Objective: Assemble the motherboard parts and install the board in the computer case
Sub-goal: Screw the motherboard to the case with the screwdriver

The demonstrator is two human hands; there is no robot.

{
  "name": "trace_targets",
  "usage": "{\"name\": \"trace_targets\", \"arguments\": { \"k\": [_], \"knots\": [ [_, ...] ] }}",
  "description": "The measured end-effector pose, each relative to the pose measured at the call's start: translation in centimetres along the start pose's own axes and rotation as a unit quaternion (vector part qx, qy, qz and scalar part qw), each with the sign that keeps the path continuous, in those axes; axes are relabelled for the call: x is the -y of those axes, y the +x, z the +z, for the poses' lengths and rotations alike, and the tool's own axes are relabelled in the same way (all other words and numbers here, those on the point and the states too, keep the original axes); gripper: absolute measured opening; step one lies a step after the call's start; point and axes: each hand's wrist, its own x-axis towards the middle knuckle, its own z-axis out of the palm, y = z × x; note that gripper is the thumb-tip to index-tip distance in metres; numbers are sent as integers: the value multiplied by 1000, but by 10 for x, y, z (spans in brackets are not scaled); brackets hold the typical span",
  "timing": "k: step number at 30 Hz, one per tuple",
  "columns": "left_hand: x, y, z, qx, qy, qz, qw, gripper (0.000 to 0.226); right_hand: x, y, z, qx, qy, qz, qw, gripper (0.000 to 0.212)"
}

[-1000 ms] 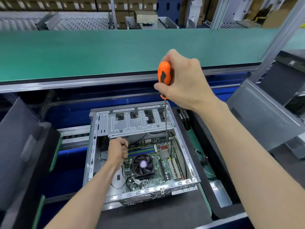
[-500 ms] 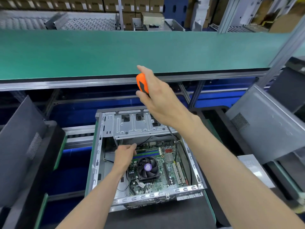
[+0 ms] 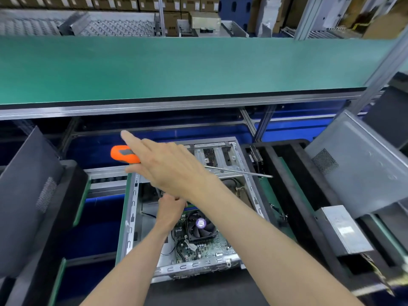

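Note:
An open silver computer case [image 3: 132,208] lies on the bench with the green motherboard [image 3: 212,248] and its black CPU fan [image 3: 201,226] inside. My right hand [image 3: 167,171] hovers over the case's far left corner and holds an orange-handled screwdriver [image 3: 123,154] lying level. Its shaft points right across the drive cage [image 3: 220,160], and my index finger is stretched out. My left hand [image 3: 171,209] is down inside the case by the board's far left corner. Its fingers are curled and seem to pinch a dark cable [image 3: 157,192]. My right forearm partly hides it.
A green-topped shelf [image 3: 176,67] overhangs the far side of the bench. A dark side panel [image 3: 26,195] leans at the left and a grey one [image 3: 357,164] at the right. A silver power supply box [image 3: 344,230] sits in the black tray to the right of the case.
My right hand came down and to the left, swinging the screwdriver from upright over the board to level. My left hand stayed inside the case near the board's far corner.

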Motion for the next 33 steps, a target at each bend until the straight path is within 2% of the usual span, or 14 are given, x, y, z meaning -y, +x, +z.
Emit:
{"name": "trace_targets", "arguments": {
  "k": [2, 4, 7, 11, 13, 15, 17, 20, 22, 25, 27, 33],
  "knots": [
    [-1, 0, 0, -13, -11, 5, 1000, 16, -6, -8, 12, 48, 0, 41, 998, 41],
    [-3, 2, -2, -36, -38, -21, 998, 19, -21, -25, 25, 105, -5, 83, 991, 24],
    [-6, 5, -5, -51, -64, -48, 995, 30, -51, -62, 40, 134, -36, 131, 982, 20],
    [-1, 4, -1, -19, 104, 6, 994, 35, -87, -111, 53, 169, -97, 215, 957, 20],
    [4, 5, 3, 18, 164, 4, 986, 22, -95, -130, 58, 203, -115, 241, 942, 18],
    [5, 8, 6, 34, 220, 3, 975, 11, -96, -143, 63, 244, -132, 240, 930, 16],
    [4, 13, 7, 20, 243, -1, 970, 10, -90, -149, 70, 276, -144, 221, 924, 14],
    [-2, 22, 6, -2, 290, -21, 957, 34, -76, -156, 82, 288, -133, 184, 930, 16],
    [0, 27, 6, 1, 311, -40, 949, 42, -67, -159, 88, 281, -118, 163, 938, 24],
    [4, 32, 7, 18, 322, -63, 944, 43, -58, -162, 89, 258, -112, 138, 950, 62],
    [5, 38, 9, 34, 339, -55, 939, 43, -51, -164, 89, 262, -108, 118, 952, 80],
    [2, 57, 12, 82, 422, -65, 901, 43, -42, -164, 94, 339, -75, 141, 927, 102]
  ]
}}
